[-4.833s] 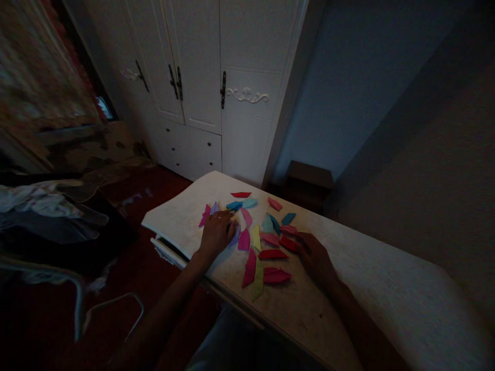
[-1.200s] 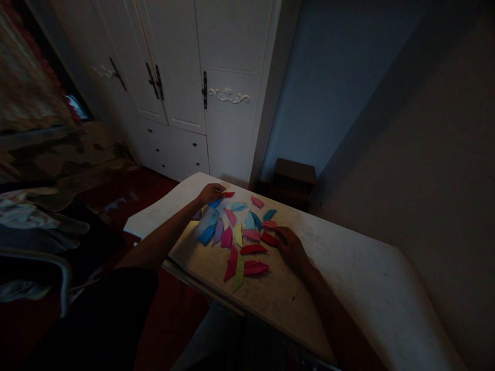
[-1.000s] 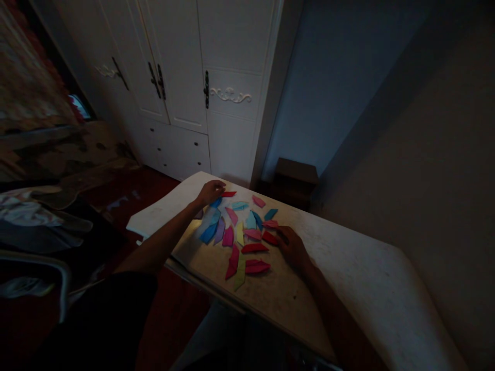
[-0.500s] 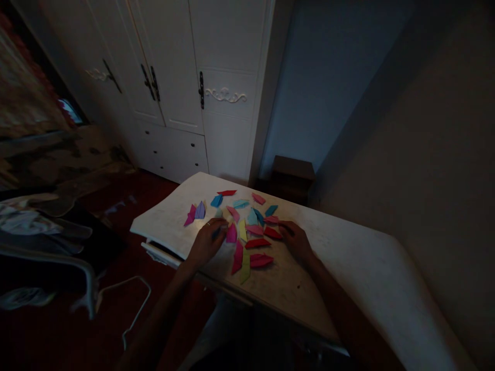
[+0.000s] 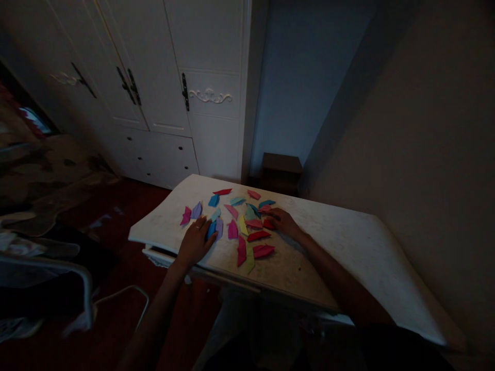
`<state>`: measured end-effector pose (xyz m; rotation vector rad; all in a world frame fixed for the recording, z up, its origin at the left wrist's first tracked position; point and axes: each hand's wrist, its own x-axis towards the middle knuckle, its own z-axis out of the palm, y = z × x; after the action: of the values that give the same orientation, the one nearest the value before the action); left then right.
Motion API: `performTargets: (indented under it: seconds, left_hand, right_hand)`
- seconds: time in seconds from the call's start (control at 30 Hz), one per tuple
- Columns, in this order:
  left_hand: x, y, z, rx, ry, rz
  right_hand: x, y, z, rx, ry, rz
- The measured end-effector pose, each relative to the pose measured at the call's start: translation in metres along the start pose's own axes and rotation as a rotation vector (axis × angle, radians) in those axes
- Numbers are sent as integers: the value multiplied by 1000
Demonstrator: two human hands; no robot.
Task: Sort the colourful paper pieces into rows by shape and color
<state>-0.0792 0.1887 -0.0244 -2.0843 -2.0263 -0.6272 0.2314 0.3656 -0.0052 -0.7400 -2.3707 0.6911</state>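
Note:
Several small folded paper pieces in bright colours are scattered over the white tabletop [image 5: 328, 232]. My left hand [image 5: 195, 241] lies at the left of the group with its fingers apart, beside and partly over a blue folded paper [image 5: 211, 230]. A lilac folded paper [image 5: 219, 229] shows just past its fingertips. On the right, my right hand [image 5: 286, 223] reaches over a red folded paper [image 5: 268, 224], partly covering it, with fingers extended near a pink folded paper [image 5: 266, 208]. Between the hands lie a magenta folded paper [image 5: 232, 230] and a yellow folded paper [image 5: 243, 225].
A white wardrobe [image 5: 216, 134] stands behind the table, with a small brown cabinet [image 5: 282, 163] to its right. A drawer [image 5: 158, 256] sticks out under the table's left front edge. A pale metal frame [image 5: 83, 281] is at lower left.
My left hand has moved left and slightly down, uncovering the blue and lilac papers. My right hand has shifted over the red paper. The head view has turned a little to the right.

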Motion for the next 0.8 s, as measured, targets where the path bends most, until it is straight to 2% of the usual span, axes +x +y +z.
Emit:
performTargets:
  seconds: [0.23,0.33,0.43,0.5,0.67,0.8]
  left_hand:
    - [0,4,-2,-112,76,-61]
    - [-2,5,-6,-115,68,37]
    - [-6,6,-10,-114,45,180]
    - [-8,7,-12,-117,34,219]
    - [-8,12,-12,-125,80,106]
    - [-7,15,-12,-94,108,5]
  right_hand:
    - [62,18,28,-95,-21,6]
    - [75,16,34,-91,1,5]
    - [70,6,33,-86,21,-10]
    - [59,-3,29,-77,-6,-31]
    - [27,-26,23,-15,-171,-47]
    - [24,-35,26,-70,-210,-61]
